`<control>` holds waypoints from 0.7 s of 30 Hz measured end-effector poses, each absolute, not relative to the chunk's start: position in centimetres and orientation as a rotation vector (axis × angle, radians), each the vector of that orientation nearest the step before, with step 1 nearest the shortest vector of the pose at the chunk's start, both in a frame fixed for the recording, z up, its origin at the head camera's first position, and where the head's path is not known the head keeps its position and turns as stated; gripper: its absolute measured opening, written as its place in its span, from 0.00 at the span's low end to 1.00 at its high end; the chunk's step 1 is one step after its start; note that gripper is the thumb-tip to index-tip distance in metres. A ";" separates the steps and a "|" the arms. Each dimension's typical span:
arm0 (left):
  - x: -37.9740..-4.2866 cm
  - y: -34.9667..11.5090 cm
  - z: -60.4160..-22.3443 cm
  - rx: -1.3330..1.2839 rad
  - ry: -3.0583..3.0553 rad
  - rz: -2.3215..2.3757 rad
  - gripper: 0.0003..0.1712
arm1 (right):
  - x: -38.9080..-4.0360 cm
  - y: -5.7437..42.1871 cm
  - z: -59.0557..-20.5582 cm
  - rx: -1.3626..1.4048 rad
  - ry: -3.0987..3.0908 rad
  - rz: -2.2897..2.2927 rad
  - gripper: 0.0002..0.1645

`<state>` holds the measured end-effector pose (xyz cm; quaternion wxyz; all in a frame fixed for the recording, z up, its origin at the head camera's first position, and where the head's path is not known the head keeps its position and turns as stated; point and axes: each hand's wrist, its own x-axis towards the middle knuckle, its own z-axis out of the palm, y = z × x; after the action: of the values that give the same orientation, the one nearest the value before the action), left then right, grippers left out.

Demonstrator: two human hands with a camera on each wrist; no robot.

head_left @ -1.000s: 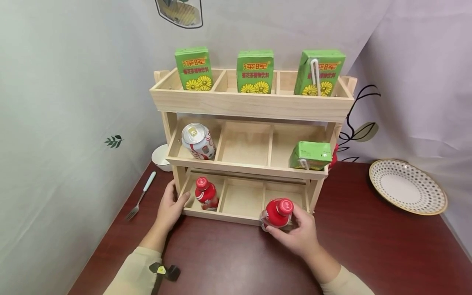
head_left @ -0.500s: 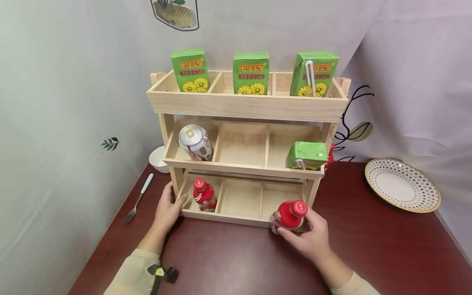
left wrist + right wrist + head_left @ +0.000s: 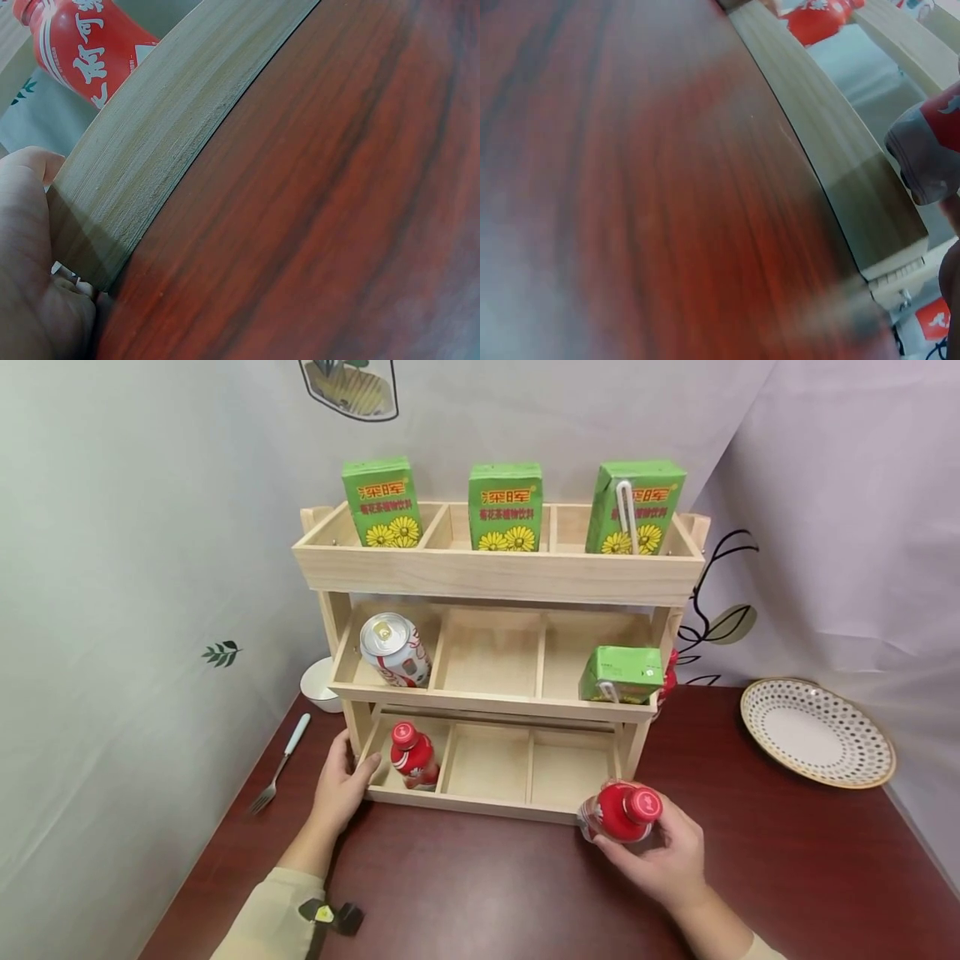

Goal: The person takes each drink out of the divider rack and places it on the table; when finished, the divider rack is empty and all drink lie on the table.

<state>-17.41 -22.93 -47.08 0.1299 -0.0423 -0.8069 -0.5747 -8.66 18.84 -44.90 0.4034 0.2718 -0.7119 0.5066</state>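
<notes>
My right hand (image 3: 663, 856) holds a red-capped plastic bottle (image 3: 618, 814), tilted, just in front of the wooden shelf's lower right corner. In the right wrist view the bottle's clear base (image 3: 922, 154) shows above the bottom tier. My left hand (image 3: 341, 785) grips the lower left corner of the three-tier wooden shelf (image 3: 480, 568), the thumb over the tier's side; its other fingers are mostly hidden. Beside that thumb, a second red bottle (image 3: 415, 758) stands in the bottom left compartment. The bottom tier's front board (image 3: 165, 112) runs away from the left hand in the left wrist view.
Green drink cartons (image 3: 505, 510) stand along the top tier. On the middle tier are a white can (image 3: 395, 652) at left and another green carton (image 3: 622, 675) at right. A fork (image 3: 279, 768) and white bowl (image 3: 318, 683) lie left; a dotted plate (image 3: 810, 735) lies right.
My right hand has carried the bottle rightward and a little toward me, from the bottom right compartment's front to the shelf's corner. The left hand stays on the shelf.
</notes>
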 end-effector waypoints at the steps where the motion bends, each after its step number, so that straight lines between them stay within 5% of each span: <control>1: -17.4 -22.9 -47.1 -0.122 -2.346 -1.670 0.31 | -8.6 19.1 -44.9 0.681 -1.795 1.276 0.35; 21: -17.4 -22.8 -47.0 -0.144 -2.323 -1.717 0.32 | -6.0 24.6 -45.9 0.400 -1.856 1.245 0.36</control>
<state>-17.35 -22.84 -46.97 0.1243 -0.0494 -0.7969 -0.5891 -5.97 24.55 -45.91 0.4219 0.1599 -0.7413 0.4970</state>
